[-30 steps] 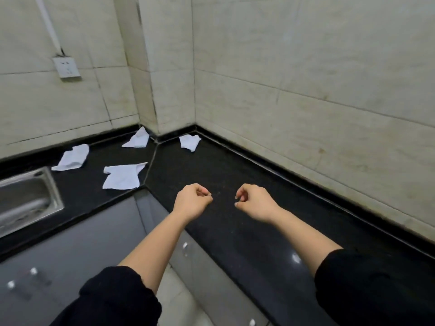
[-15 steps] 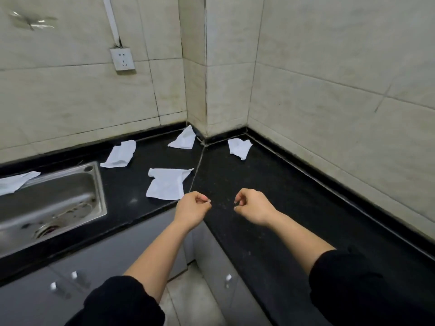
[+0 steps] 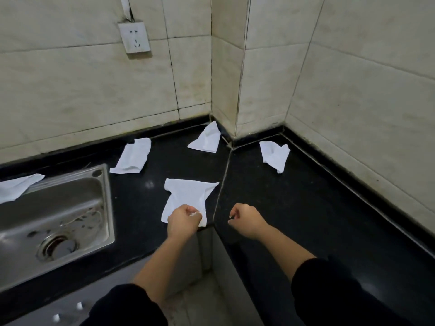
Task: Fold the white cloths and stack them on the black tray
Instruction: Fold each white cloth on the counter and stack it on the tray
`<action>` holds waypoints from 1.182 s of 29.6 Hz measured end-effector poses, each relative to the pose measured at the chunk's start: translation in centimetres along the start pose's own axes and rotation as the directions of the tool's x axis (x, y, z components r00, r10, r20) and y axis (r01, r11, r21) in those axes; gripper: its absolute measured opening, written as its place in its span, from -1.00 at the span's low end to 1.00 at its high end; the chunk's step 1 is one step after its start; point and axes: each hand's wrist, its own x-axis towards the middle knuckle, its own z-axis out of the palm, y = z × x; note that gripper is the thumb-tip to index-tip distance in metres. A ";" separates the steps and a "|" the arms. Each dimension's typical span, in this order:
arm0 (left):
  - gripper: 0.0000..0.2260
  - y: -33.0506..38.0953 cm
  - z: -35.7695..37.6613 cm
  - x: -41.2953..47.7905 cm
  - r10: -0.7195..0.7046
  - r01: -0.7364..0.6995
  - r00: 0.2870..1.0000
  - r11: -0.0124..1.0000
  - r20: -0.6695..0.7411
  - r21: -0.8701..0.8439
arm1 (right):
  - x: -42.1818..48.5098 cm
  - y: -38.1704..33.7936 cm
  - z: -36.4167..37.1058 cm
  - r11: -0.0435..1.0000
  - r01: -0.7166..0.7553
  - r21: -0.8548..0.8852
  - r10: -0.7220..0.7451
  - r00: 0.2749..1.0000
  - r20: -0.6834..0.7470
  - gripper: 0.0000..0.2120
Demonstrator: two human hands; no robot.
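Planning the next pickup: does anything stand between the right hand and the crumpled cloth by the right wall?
Nothing visible does. Only bare black counter lies between the right hand and the crumpled cloth; the nearest cloth and the sink lie left of that path.

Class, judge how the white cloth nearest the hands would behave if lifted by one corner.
Probably floppy: the nearest cloth lies creased and crumpled on the counter. Likely light, since it looks thin. It would probably drape and hang, not hold shape.
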 end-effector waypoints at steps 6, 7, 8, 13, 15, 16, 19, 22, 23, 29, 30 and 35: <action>-0.77 -2.3 -1.5 6.7 -0.050 0.054 0.998 0.993 -0.042 0.101 | 5.5 -1.3 2.5 0.997 -0.082 0.015 0.081 0.996 0.041 -0.82; -0.75 -2.6 -1.7 7.6 -0.053 0.060 0.997 0.991 -0.056 0.119 | 6.2 -1.5 2.9 0.994 -0.101 0.027 0.100 0.994 0.041 -0.81; -0.72 -2.8 -2.1 8.9 -0.061 0.069 0.996 0.989 -0.062 0.133 | 7.2 -1.8 3.4 0.991 -0.124 0.042 0.122 0.992 0.042 -0.81; -0.66 -4.1 -3.0 12.9 -0.163 0.168 0.986 0.975 -0.043 0.147 | 10.3 -2.6 5.3 0.966 -0.230 0.114 0.220 0.971 0.095 -0.79; -0.68 -4.9 -3.1 14.3 -0.193 0.189 0.981 0.969 0.010 0.158 | 11.2 -3.0 6.3 0.953 -0.265 0.148 0.252 0.962 0.102 -0.80; -0.69 -5.2 -3.1 14.8 -0.209 0.200 0.977 0.967 0.042 0.155 | 11.4 -3.2 6.7 0.945 -0.283 0.164 0.268 0.958 0.106 -0.82; -0.70 -5.3 -2.9 15.4 -0.250 0.234 0.960 0.964 0.124 0.129 | 11.6 -3.4 8.0 0.923 -0.317 0.219 0.296 0.947 0.124 -0.87; -0.73 -5.3 -2.7 15.9 -0.298 0.282 0.940 0.953 0.164 0.111 | 12.0 -3.6 9.0 0.909 -0.343 0.239 0.318 0.938 0.136 -0.89; -0.71 -5.5 -2.6 16.2 -0.305 0.292 0.938 0.952 0.167 0.094 | 12.2 -3.6 9.3 0.903 -0.351 0.249 0.324 0.935 0.141 -0.88; -0.54 -3.8 -2.7 17.5 -0.520 0.579 0.813 0.769 0.261 -0.272 | 12.6 -4.1 8.0 0.746 -0.402 0.531 0.373 0.913 0.167 -0.91; -0.58 -3.3 -2.5 17.6 -0.535 0.621 0.782 0.712 0.321 -0.326 | 12.4 -4.2 7.3 0.694 -0.399 0.600 0.386 0.909 0.158 -0.91; -0.65 -0.8 -1.0 17.3 -0.455 0.606 0.794 0.643 0.403 -0.468 | 11.1 -3.7 3.3 0.507 -0.364 0.782 0.439 0.889 0.129 -0.87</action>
